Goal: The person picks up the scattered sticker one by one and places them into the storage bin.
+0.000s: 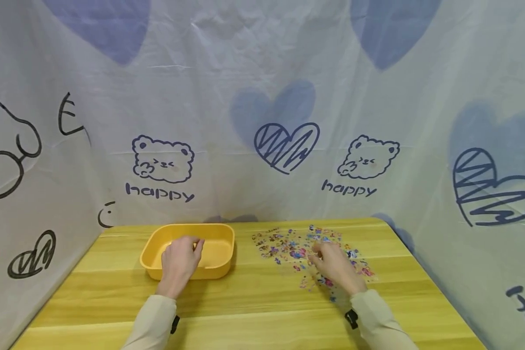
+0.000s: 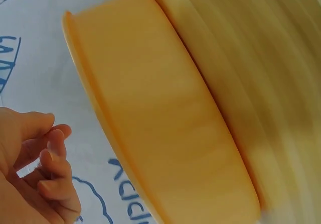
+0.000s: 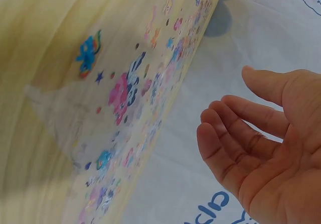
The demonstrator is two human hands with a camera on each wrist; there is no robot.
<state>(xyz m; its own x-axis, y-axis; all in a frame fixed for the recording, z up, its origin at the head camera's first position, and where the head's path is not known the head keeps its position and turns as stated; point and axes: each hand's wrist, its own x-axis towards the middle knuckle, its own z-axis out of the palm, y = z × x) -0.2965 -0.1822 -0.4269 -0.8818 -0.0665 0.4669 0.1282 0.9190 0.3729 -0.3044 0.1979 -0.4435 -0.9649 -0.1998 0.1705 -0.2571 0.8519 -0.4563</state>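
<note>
Pieces (image 1: pixel 295 253) blur behind relaxed right hand (image 1: pixel 335 265); loosely curled left hand (image 1: pixel 181 259) partly hides tray (image 1: pixel 214 272).

Yellow-orange, rounded-rectangular plastic tray (image 2: pixel 155 108): moulded in appearance; outer wall smooth and even, satin finish.
Small, flat, multicoloured printed pieces (image 3: pixel 120 91): thin; paper or plastic film, cannot be determined; print smooth.
Yellow wood-grain table (image 1: pixel 253 316): streaked grain, smooth surface, low sheen; solid wood or printed laminate, cannot be determined.
White backdrop sheet with blue hearts and bears (image 1: pixel 227 194): thin, pliable, cloth or plastic sheeting; creased and rippled, mostly matt, slight shine along some creases; motifs appear printed flat.
Cream long left sleeve (image 1: pixel 150 323) and matching right sleeve (image 1: pixel 380 316): cloth, matt, soft-looking.
Black fitting at the right wrist (image 1: pixel 351 318): material too small to determine.
</note>
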